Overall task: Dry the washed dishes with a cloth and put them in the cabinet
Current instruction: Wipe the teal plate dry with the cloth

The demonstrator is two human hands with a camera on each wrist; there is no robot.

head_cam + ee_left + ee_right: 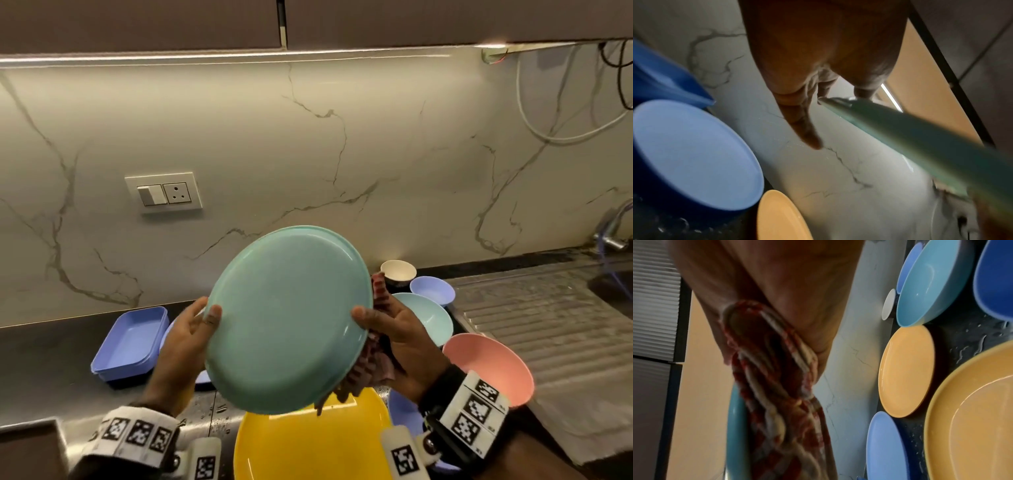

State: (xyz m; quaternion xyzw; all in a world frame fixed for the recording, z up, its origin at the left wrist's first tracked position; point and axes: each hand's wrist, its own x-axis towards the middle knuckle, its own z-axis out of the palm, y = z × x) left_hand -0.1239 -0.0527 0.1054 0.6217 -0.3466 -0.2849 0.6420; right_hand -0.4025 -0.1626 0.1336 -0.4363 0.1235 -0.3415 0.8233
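A teal plate [287,318] is held up tilted over the counter, its underside toward me. My left hand [191,339] grips its left rim, thumb on the near face. My right hand [394,339] holds the right rim, thumb on the near face, with a red-and-white checked cloth [368,363] bunched between its fingers and the plate's far side. In the left wrist view the teal plate [920,146] shows edge-on at my fingers [803,123]. The right wrist view shows the cloth [777,386] pressed against the plate's rim [735,426].
On the wet counter lie a big yellow plate [308,445], a pink bowl [489,366], a teal bowl [428,318], a lilac bowl [433,289], a white cup [397,270] and a lilac tray [132,342]. The sink's ribbed drainer [548,325] is at right. Upper cabinet doors [137,24] are closed overhead.
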